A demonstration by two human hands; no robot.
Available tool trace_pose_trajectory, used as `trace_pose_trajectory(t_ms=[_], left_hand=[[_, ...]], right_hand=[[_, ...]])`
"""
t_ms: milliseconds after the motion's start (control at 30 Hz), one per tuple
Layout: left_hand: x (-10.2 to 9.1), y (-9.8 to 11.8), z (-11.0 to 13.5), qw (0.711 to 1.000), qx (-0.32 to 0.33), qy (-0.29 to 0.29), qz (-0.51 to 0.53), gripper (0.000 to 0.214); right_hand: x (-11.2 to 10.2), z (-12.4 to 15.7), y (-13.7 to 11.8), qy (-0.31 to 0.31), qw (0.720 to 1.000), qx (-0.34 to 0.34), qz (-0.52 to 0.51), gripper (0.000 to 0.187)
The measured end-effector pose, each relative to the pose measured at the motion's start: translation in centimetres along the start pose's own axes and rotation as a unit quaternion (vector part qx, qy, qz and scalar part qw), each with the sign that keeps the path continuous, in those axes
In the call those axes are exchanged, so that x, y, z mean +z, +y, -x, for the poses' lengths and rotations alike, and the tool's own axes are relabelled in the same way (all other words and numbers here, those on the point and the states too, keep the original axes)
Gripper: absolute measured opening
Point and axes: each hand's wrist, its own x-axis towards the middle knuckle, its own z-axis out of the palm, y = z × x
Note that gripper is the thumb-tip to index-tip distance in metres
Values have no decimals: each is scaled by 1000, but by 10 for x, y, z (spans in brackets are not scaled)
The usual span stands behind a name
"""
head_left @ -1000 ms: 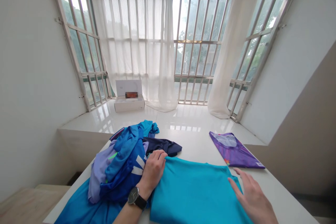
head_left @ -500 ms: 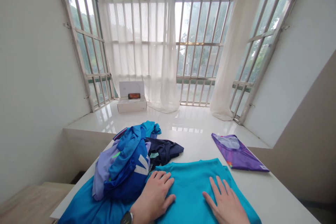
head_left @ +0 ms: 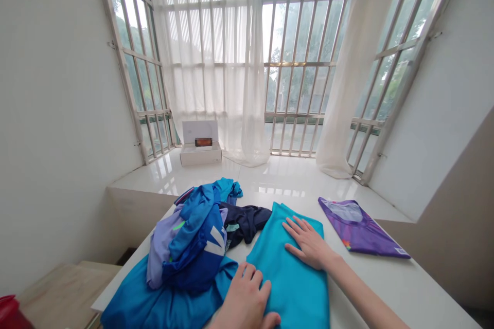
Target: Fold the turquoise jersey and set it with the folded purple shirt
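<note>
A turquoise garment (head_left: 287, 277), folded into a narrow upright panel, lies in front of me on the white table. My right hand (head_left: 306, 241) rests on its upper part, palm down with the fingers spread. Near its lower left edge is my left hand (head_left: 250, 295), fingers apart and nothing held in them; its wrist is cut off by the frame. Just left of the garment sits a heap of blue clothes (head_left: 196, 252), with a lilac sleeve and white lettering showing. A dark navy garment (head_left: 247, 221) pokes out between the heap and the turquoise one.
A folded purple shirt (head_left: 370, 231) lies at the right on the white table (head_left: 358, 288). An open white box (head_left: 200, 157) stands on the window ledge by the sheer curtain (head_left: 247, 87). At the lower left are a wooden surface (head_left: 65, 293) and a red object (head_left: 14, 313).
The turquoise garment's right side has been folded inward, making it narrower. My right hand has moved up onto its upper part; my left hand sits lower. The view has shifted slightly left.
</note>
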Motion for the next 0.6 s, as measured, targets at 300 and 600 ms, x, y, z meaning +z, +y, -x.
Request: trace_pose_trajectory(t_ms=[300, 600], left_hand=[[31, 2, -39, 986, 142, 62, 63, 60], [28, -7, -99, 989, 119, 4, 83, 71]], right_hand=[[14, 16, -19, 95, 975, 199, 39, 70], [37, 28, -6, 48, 981, 189, -21, 69]])
